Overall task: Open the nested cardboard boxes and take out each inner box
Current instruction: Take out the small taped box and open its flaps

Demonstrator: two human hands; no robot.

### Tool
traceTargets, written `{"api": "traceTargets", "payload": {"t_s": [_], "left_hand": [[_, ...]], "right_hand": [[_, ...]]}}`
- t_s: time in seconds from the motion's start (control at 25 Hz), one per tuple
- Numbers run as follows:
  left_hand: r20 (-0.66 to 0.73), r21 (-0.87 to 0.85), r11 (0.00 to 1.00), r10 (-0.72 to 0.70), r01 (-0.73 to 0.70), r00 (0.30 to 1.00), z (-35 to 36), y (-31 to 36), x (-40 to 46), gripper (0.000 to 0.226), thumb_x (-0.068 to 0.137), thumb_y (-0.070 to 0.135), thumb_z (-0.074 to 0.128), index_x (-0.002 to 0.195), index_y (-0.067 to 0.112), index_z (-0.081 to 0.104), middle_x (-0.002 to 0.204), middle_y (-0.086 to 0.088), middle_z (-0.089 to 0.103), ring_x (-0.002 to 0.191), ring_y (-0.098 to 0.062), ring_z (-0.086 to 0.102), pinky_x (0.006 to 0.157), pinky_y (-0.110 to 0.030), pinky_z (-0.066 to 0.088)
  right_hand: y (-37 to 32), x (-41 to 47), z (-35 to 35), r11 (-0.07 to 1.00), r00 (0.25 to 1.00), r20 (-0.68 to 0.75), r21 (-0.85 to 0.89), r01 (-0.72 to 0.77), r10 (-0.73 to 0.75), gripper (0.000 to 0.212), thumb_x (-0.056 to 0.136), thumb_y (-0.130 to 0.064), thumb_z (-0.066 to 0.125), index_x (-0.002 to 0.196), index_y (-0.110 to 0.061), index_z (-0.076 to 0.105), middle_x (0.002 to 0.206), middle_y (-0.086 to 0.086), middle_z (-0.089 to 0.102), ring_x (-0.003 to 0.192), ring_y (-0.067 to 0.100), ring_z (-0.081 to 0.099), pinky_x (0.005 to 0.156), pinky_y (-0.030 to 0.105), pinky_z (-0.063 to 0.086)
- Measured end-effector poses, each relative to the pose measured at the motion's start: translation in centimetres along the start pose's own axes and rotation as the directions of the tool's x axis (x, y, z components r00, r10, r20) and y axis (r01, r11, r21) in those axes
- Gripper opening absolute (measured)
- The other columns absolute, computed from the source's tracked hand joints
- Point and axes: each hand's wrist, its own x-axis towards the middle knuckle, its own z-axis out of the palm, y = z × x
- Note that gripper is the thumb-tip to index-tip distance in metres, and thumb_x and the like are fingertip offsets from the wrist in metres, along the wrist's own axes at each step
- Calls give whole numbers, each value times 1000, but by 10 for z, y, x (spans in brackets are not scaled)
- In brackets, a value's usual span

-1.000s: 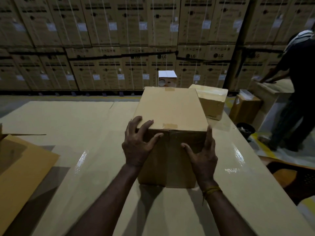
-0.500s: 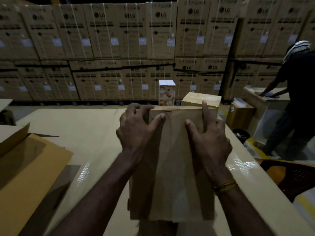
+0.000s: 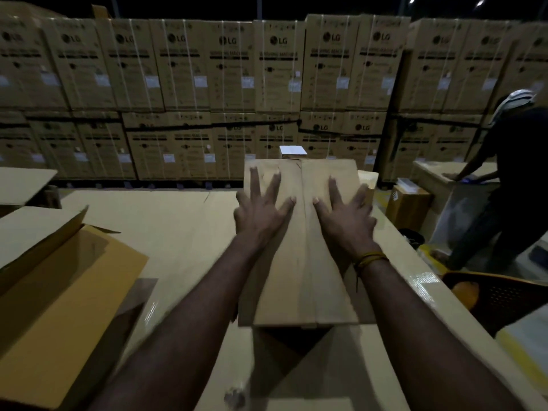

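A closed brown cardboard box (image 3: 302,274) stands tilted on the cardboard-covered table (image 3: 166,232), its taped centre seam facing me. My left hand (image 3: 261,212) lies flat on the left half of that face with fingers spread. My right hand (image 3: 344,215) lies flat on the right half, fingers straight, with a yellow thread band on the wrist. Both hands press on the upper part of the box. A small white box (image 3: 292,150) shows just behind its top edge. A second brown box (image 3: 367,176) peeks out at the right behind it.
An opened large cardboard box (image 3: 59,280) with raised flaps lies at the table's left. Stacked cartons (image 3: 231,84) wall the back. A person (image 3: 510,185) in dark clothes works at another table on the right. A brown chair (image 3: 501,295) stands by the table's right edge.
The box has tipped back toward me so its seamed face points up. My fingers went from curled over its top edge to flat and spread on the face.
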Motion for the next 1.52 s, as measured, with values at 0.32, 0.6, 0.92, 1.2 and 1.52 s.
{"api": "traceTargets", "payload": {"t_s": [0.32, 0.6, 0.92, 1.2, 1.52], "left_hand": [[109, 72, 997, 15, -23, 994, 24, -11, -48, 65, 93, 72, 23, 152, 51, 3, 164, 10, -11, 139, -50, 19, 90, -53, 46], [152, 178, 984, -11, -16, 988, 4, -6, -48, 71, 91, 75, 29, 154, 46, 10, 166, 3, -3, 133, -52, 34, 74, -40, 45], [337, 211, 978, -66, -7, 939, -29, 3, -80, 64, 95, 66, 38, 148, 30, 40, 147, -10, 40, 117, -31, 53, 83, -42, 49], [537, 298, 951, -100, -78, 837, -48, 11, -149, 77, 86, 81, 30, 151, 40, 19, 156, -17, 21, 123, -41, 48, 72, -45, 44], [507, 365, 908, -8, -206, 862, -69, -22, -148, 67, 88, 81, 25, 149, 53, 20, 156, 3, 33, 132, -31, 43, 84, -43, 43]], "right_hand": [[18, -48, 25, 993, 999, 44, -117, 14, -9, 63, 98, -69, 22, 155, -50, 3, 166, 12, -12, 139, 49, 22, 105, 61, 30], [15, -60, 9, 1000, 993, 121, -20, -1, 4, 69, 93, -70, 42, 154, -49, 17, 167, 3, -4, 138, 53, 25, 107, 65, 28], [15, -53, 1, 990, 956, 294, -126, 56, -17, 65, 90, -75, 39, 149, -50, 32, 160, 3, 24, 137, 49, 28, 106, 63, 26], [17, -37, -2, 964, 822, 529, -20, 264, -214, 80, 61, -94, 41, 137, -70, 32, 165, -11, 18, 148, 31, 25, 114, 63, 25], [-5, -93, 29, 891, 777, 550, -123, 438, -306, 70, 91, -70, 21, 154, -48, 0, 167, -11, -11, 152, 35, -12, 112, 71, -10]]}}
